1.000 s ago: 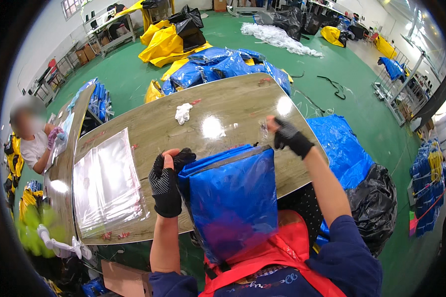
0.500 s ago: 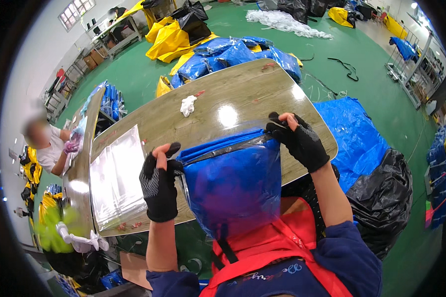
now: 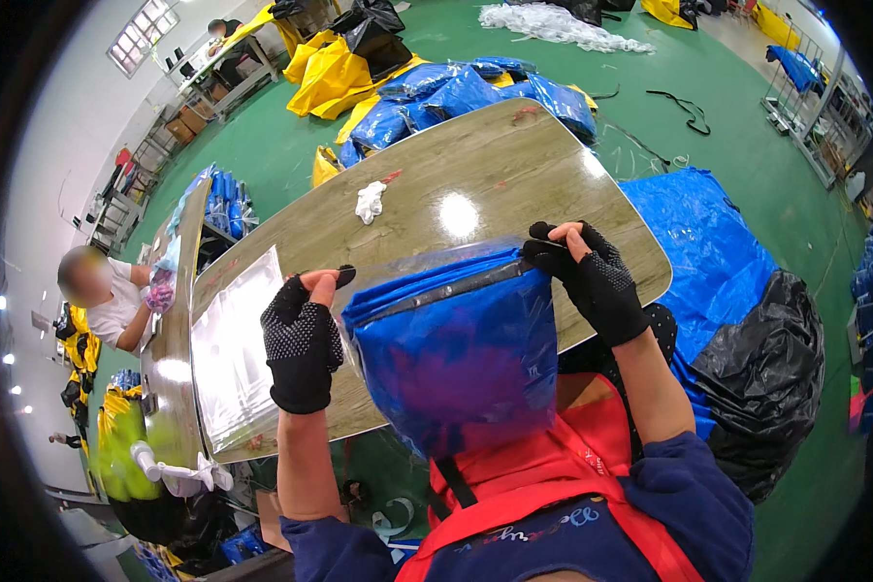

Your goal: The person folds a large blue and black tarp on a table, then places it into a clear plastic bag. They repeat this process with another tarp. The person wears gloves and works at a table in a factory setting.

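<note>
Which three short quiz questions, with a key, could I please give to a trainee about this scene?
1. True or false: the folded blue bundle is inside a clear plastic bag.
2. Which of these lies on the table, to the left of the bundle? (a) a red cup; (b) clear plastic sheets; (c) a pair of scissors.
3. Complete: the left hand and the right hand wear ____ gloves.

Key: 1. True; 2. b; 3. black.
</note>
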Tool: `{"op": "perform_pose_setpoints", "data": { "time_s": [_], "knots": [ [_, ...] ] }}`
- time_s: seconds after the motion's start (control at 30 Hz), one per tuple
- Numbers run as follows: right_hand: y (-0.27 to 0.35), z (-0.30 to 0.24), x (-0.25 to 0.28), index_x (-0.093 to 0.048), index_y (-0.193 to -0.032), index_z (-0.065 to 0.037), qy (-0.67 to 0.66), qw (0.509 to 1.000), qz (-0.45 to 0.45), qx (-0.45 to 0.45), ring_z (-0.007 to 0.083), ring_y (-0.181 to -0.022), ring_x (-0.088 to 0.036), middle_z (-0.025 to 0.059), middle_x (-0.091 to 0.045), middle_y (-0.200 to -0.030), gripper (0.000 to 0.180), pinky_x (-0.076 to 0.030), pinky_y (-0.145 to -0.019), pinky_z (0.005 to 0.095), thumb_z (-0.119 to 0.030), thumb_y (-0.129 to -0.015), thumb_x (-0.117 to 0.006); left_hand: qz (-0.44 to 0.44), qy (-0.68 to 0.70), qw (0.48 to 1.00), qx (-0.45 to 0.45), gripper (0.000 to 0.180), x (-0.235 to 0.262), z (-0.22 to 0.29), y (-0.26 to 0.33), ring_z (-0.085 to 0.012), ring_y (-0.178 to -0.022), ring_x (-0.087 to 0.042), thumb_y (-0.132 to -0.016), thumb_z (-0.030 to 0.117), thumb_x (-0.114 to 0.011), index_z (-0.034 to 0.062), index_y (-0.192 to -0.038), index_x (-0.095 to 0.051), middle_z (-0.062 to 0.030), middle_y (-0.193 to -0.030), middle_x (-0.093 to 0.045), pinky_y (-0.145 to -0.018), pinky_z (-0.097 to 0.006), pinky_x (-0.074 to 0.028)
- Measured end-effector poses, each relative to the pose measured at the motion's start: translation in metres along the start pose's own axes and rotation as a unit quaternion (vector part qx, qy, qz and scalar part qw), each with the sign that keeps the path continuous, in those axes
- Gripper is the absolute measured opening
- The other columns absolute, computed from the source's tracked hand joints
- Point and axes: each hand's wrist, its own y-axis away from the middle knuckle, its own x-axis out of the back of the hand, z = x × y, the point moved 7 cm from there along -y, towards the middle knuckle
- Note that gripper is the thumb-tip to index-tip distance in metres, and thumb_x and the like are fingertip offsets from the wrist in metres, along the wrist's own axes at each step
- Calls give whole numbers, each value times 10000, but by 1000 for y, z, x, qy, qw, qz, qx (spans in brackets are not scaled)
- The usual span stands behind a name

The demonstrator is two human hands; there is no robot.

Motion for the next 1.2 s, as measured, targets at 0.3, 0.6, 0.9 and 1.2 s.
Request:
{"op": "perform_pose_setpoints", "data": {
  "time_s": [0.3,0.6,0.9,1.2],
  "knots": [
    [10,14,28,-520,-936,-55,-57,998,-15,8,184,-957,-558,112,-583,-1050,182,-417,-885,320,-217,-975,-445,-3,-24,982,-189,30,-18,17,63,-231,-907,-596,-866,-3,-569,8,-876,-595,-145,-981,-634,-843,-331,-450],
    [38,16,15,-602,-911,-15,248,956,-84,134,193,-844,-611,84,-636,-901,151,-502,-789,319,-155,-875,-561,-139,-285,891,-323,158,16,10,71,-281,-830,-646,-788,16,-646,75,-932,-675,-120,-981,-671,-751,-363,-501],
    [40,12,3,-607,-916,-26,390,899,-118,161,245,-953,-619,157,-632,-1045,139,-481,-853,352,-12,-804,-526,-49,-369,907,-197,193,40,49,31,-286,-662,-641,-753,178,-733,39,-876,-677,-120,-739,-645,-653,-372,-506],
    [56,-49,27,-628,-854,-41,515,847,-96,94,242,-1008,-637,153,-643,-1114,85,-497,-849,357,-24,-804,-561,-384,-544,746,-6,813,-99,-18,3,-350,-767,-667,-717,783,-485,28,-960,-663,-211,-825,-670,-706,-404,-519]
  ]
}}
